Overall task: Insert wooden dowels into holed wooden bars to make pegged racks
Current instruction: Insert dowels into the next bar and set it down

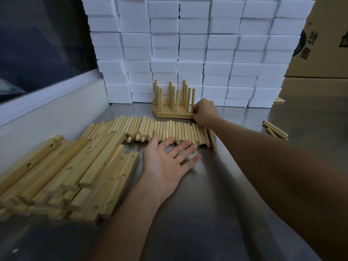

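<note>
The left hand (162,166) is held flat, fingers straight, tips touching the dowels (169,131), laid side by side pointing away. The right hand (204,112) is curled against the racks (174,108), whose pegs stand upright. Bars (66,172) are piled left on the surface (216,194).

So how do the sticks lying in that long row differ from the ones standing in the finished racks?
The row of loose dowels lies flat on the steel table, side by side and unattached. The dowels in the finished racks stand upright, spaced apart, seated in bars. Both are the same pale round wood.
</note>
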